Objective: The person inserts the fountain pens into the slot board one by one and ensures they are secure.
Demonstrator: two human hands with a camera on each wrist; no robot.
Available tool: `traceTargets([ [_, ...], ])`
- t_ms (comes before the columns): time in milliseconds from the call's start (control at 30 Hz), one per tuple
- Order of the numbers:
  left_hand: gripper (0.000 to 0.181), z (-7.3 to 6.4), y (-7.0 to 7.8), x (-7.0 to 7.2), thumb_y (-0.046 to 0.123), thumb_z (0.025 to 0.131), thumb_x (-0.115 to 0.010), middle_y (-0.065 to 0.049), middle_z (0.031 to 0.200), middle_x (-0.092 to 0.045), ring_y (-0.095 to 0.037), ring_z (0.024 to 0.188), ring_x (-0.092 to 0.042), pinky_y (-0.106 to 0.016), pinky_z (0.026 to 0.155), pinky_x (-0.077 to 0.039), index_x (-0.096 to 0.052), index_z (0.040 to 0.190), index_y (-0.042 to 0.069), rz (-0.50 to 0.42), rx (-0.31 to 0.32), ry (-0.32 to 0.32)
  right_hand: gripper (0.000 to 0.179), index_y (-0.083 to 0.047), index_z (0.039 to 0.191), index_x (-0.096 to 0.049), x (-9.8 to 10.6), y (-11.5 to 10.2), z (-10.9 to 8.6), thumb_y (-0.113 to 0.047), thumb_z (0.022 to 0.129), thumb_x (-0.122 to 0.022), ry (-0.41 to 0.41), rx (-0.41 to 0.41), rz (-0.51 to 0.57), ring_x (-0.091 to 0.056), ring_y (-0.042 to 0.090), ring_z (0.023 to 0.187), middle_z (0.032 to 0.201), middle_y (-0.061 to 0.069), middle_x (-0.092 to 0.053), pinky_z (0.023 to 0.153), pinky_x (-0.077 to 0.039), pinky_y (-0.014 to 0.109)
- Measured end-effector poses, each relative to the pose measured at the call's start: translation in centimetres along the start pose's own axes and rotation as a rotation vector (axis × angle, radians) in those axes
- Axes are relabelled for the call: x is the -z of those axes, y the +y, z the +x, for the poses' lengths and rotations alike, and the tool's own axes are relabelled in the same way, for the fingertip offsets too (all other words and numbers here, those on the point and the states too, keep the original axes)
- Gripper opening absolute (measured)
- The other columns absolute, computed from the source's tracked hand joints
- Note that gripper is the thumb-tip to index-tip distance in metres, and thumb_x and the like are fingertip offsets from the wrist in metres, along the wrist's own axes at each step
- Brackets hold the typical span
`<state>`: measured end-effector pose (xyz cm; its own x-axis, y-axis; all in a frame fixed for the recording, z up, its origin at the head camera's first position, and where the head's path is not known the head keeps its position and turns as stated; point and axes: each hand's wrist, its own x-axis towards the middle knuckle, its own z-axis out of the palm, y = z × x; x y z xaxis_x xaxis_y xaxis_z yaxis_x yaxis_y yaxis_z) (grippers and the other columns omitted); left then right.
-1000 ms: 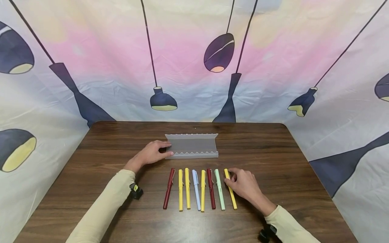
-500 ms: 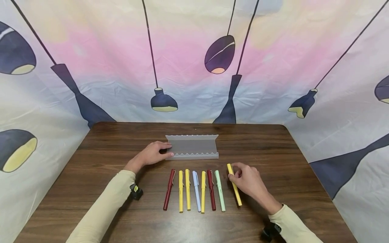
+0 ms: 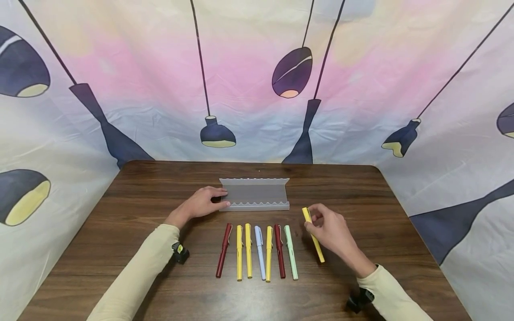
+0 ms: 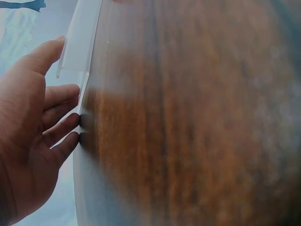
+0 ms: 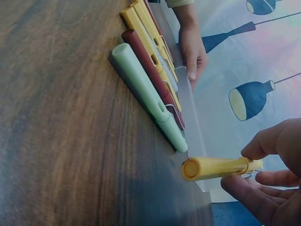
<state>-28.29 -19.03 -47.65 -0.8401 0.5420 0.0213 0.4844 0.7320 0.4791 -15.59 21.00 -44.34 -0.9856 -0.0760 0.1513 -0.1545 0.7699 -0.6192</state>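
A yellow pen point(image 3: 313, 236) with a clip is pinched between thumb and fingers of my right hand point(image 3: 331, 225), right of the pen row. In the right wrist view its blunt end point(image 5: 191, 168) shows, raised off the table. My left hand point(image 3: 201, 203) rests at the left end of a clear pen tray point(image 3: 257, 207) with scalloped edges. In the left wrist view, the thumb point(image 4: 49, 54) touches the tray's front wall point(image 4: 80, 52), while the other fingers lie nearly straight against its end. No pens lie in the tray.
In front of the tray several pens lie side by side: dark red point(image 3: 223, 252), yellow point(image 3: 239, 254), light blue point(image 3: 260, 254), mint green point(image 3: 291, 253) among them. The wooden table point(image 3: 160, 290) meets a printed cloth point(image 3: 257, 89) behind.
My right hand has lifted the yellow pen from the row's right end and carried it away to the right and farther back. The left hand stays at the tray.
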Motion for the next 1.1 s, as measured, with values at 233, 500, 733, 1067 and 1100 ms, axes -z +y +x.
traceTargets([
  [233, 0.061, 0.0, -0.1, -0.1, 0.049, 0.099, -0.064, -0.016, 0.149, -0.055, -0.039, 0.142, -0.046, -0.059, 0.116, -0.034, -0.062, 0.141, 0.005, 0.002, 0.006, 0.001, 0.037, -0.009, 0.117, -0.063, 0.4, 0.0, 0.5, -0.017, 0.086, -0.081, 0.02, 0.015, -0.014, -0.069, 0.013, 0.075, 0.087, 0.001, -0.072, 0.06, -0.053, 0.03],
  [500, 0.062, 0.1, -0.2, -0.1, 0.05, 0.099, -0.063, -0.016, 0.15, -0.054, -0.039, 0.143, -0.045, -0.059, 0.116, -0.034, -0.061, 0.142, 0.005, -0.005, 0.01, -0.008, 0.035, -0.007, 0.117, -0.064, 1.0, -0.4, 1.1, -0.021, 0.089, -0.081, 0.045, 0.042, 0.016, -0.067, 0.014, 0.076, 0.087, 0.0, -0.071, 0.063, -0.054, 0.032],
  [733, 0.062, 0.1, -0.3, -0.3, 0.05, 0.099, -0.063, -0.016, 0.15, -0.054, -0.039, 0.142, -0.046, -0.058, 0.115, -0.036, -0.061, 0.142, 0.005, -0.004, 0.005, -0.004, 0.031, -0.009, 0.114, -0.066, 1.1, -0.6, 1.8, -0.024, 0.091, -0.08, 0.074, 0.057, 0.062, -0.069, 0.014, 0.077, 0.091, 0.002, -0.074, 0.065, -0.057, 0.033],
  [1067, 0.063, 0.2, -0.4, -0.3, 0.05, 0.1, -0.063, -0.016, 0.15, -0.054, -0.038, 0.141, -0.047, -0.057, 0.114, -0.038, -0.061, 0.142, 0.005, -0.011, -0.01, -0.005, 0.022, -0.01, 0.111, -0.066, 1.6, -1.3, 3.2, -0.017, 0.092, -0.076, 0.142, 0.08, 0.092, -0.072, 0.017, 0.075, 0.093, 0.006, -0.076, 0.062, -0.057, 0.033],
  [1100, 0.062, 0.2, -0.4, -0.3, 0.05, 0.1, -0.063, -0.016, 0.15, -0.054, -0.037, 0.142, -0.047, -0.057, 0.114, -0.038, -0.061, 0.142, 0.005, -0.013, -0.008, -0.005, 0.022, -0.01, 0.11, -0.066, 1.6, -1.5, 3.3, -0.015, 0.092, -0.075, 0.139, 0.077, 0.099, -0.072, 0.018, 0.076, 0.093, 0.006, -0.076, 0.062, -0.057, 0.033],
])
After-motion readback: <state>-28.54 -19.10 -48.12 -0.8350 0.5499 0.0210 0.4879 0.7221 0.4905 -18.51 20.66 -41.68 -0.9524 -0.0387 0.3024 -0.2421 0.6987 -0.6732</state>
